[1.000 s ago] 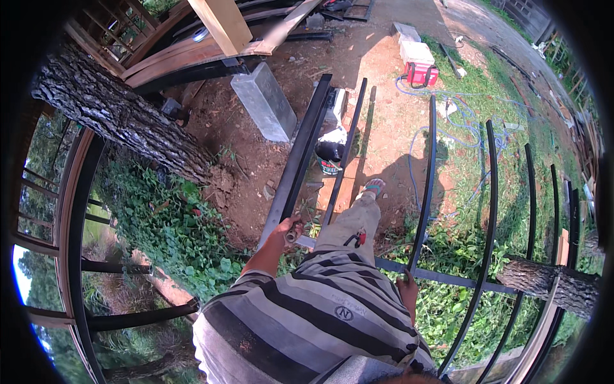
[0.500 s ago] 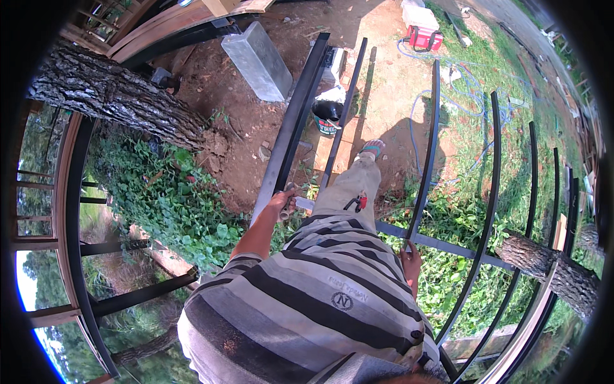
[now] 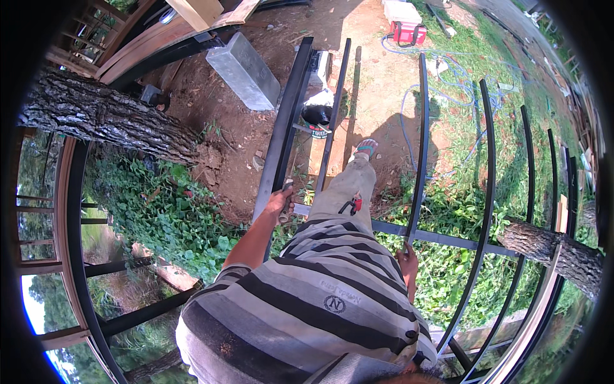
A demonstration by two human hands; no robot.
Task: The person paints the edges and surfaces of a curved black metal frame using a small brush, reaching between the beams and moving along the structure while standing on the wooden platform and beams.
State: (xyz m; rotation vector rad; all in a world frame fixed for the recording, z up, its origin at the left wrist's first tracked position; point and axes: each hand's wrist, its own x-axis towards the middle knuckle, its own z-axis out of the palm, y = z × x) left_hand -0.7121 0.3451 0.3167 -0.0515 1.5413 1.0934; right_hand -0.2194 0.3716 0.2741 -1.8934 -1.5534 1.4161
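Note:
My left hand (image 3: 279, 204) is closed round a small greyish-brown thing whose kind I cannot make out; parts of it show above and below the fingers. This hand is against the long, wide black metal beam (image 3: 285, 121) that runs away from me on the left. On the other side of my body, my right hand (image 3: 407, 261) has its fingers curled at the near part of a thinner black metal beam (image 3: 421, 141). My striped shirt hides where that beam continues. A red-and-black hand tool (image 3: 355, 204) shows at my trouser leg.
Dark crossbar (image 3: 441, 238) joins several black beams over green plants. Ahead are a black bucket (image 3: 316, 116), a concrete post (image 3: 244, 72), a red cooler (image 3: 409, 33) and blue hose (image 3: 404, 109). A thick tree trunk (image 3: 105, 115) leans in at left, another trunk (image 3: 531, 242) at right.
My view has turned slightly, so the far beams, bucket and concrete post appear shifted left. Both hands keep about the same places on the beams.

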